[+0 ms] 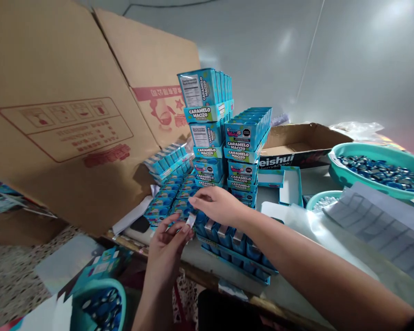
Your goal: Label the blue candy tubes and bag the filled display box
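My left hand (169, 246) pinches a small whitish strip (191, 220) between thumb and fingertips, at the front of the blue packs. Just above it, my right hand (217, 203) has its thumb and fingers closed together near a blue pack; whatever it holds is hidden. Under my right forearm is a tray of blue packs (224, 236) with pale strips along their tops, stacked on another tray. Rows of blue packs (165, 197) lie behind my left hand. Farther back rise stacked blue boxes (209, 138) labelled "Caramelo Macizo".
Large cardboard boxes (65, 92) stand at left. On the right are a turquoise basin (334, 158) of dark wrapped pieces, a smaller bowl (310, 202), papers (389, 225) and an open carton (296, 142). Below the table edge sits another turquoise tub (122, 299).
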Tool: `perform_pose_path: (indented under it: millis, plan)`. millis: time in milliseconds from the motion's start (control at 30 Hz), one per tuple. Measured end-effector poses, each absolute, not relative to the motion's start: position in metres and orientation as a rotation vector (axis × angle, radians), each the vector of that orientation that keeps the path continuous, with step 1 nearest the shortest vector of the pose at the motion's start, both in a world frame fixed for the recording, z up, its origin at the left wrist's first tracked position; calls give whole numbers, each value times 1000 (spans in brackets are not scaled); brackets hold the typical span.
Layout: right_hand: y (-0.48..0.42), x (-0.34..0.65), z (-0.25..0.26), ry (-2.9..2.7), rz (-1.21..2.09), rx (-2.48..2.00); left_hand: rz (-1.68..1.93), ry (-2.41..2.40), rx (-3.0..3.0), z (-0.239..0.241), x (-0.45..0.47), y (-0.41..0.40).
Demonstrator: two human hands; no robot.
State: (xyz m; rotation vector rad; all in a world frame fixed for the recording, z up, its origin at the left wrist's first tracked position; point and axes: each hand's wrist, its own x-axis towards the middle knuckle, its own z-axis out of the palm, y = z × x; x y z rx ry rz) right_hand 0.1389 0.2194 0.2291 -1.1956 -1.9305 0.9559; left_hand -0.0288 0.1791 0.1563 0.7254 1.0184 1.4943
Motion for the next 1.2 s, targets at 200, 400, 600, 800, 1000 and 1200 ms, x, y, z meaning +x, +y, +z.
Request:
perform_pose_path:
  millis: [200,400,600,800,1000,1200]
  plan:
    - [214,140,233,-1797,1182,-1214,1516,1062,713,159,-21,182]
    - [220,141,224,-1892,1022,-1113,1494,1090,758,163,-17,180]
    - [227,143,216,-1944,826,-1181,1459,1092,824,160,-18,179]
    - [226,142,217,-1933,803,-1215,1462,1110,840,161,-20,178]
    - [227,141,212,-1933,770,-1273,1443,1101,763,161,-23,179]
    - [228,138,211,-1989,644,-1232,1433,1106,767,162,-25,178]
